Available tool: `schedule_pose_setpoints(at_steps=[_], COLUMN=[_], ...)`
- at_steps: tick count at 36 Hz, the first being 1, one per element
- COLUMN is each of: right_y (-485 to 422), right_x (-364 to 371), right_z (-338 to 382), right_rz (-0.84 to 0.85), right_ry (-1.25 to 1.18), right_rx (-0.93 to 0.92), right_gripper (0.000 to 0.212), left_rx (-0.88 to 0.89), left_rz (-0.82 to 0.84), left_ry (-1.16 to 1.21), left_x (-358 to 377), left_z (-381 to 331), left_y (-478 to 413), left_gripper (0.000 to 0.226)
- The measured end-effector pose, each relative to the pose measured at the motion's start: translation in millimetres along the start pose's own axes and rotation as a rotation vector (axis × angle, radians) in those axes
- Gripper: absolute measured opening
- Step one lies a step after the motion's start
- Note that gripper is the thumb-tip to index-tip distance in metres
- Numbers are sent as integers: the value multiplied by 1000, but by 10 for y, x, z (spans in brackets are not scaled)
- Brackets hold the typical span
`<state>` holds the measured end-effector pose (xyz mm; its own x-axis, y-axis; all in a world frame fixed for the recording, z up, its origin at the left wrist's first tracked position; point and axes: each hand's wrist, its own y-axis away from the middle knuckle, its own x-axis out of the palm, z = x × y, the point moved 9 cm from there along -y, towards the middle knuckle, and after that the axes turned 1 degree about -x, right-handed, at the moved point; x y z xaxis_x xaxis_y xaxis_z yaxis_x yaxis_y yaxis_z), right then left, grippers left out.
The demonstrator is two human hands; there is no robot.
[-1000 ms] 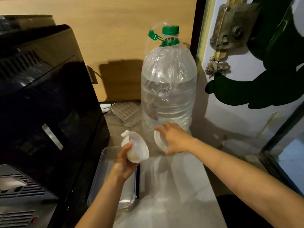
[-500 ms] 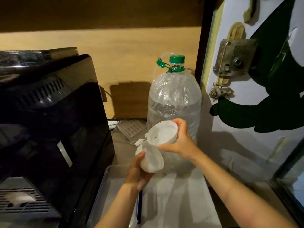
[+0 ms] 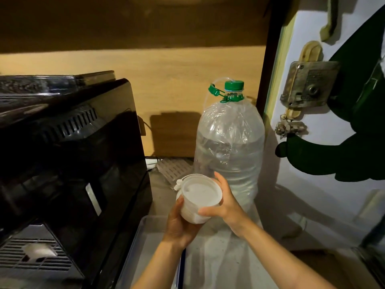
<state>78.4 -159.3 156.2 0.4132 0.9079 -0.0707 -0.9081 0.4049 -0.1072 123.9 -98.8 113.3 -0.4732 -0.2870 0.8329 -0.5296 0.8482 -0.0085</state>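
Note:
A small white plastic container [image 3: 192, 215] is held in the air above the counter, just in front of the big water bottle. My left hand [image 3: 179, 226] grips its body from below and behind. A round white lid [image 3: 201, 192] sits on top of the container. My right hand [image 3: 226, 202] holds the lid by its rim, thumb at the front and fingers curled over the far edge.
A large clear water bottle [image 3: 229, 147] with a green cap stands at the back of the counter. A black coffee machine [image 3: 68, 159] fills the left. A clear plastic tray [image 3: 145, 247] lies below my hands. A white door with a metal lock [image 3: 308, 84] is on the right.
My right hand picked the lid up from the counter beside the bottle and brought it onto the container. My left hand raised the container and turned it upright.

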Motion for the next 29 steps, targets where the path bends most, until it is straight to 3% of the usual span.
schedule_pose_setpoints(at_steps=[11,17,18,20,22,26,29], right_y=[22,72,82,71,59,51,25], right_x=[151,246,262,250,251,288,321], right_z=[-61,-30,-22,-51,-78,-87,-132], right_rz=[160,237,242,225,211,206,200], right_ry=[106,12,18,36,40,23,27], right_rx=[89,104,100,108,116,133,131], right_gripper=[107,96,105,143,153,123,113], left_rx=[16,-5,-10,-10,0,14,17], left_rz=[7,-34,-44,-54,-54,-45,-34], left_ry=[-41,-37,-40,-51,-59,-64,-72], left_x=[-59,-90,-106,-126,-125,-110,-95], left_z=[-44,-55,-55,-67,-88,-124,-148], left_y=[31,32,35,39,46,63,78], left_gripper=[77,84,88,90,91,88,86])
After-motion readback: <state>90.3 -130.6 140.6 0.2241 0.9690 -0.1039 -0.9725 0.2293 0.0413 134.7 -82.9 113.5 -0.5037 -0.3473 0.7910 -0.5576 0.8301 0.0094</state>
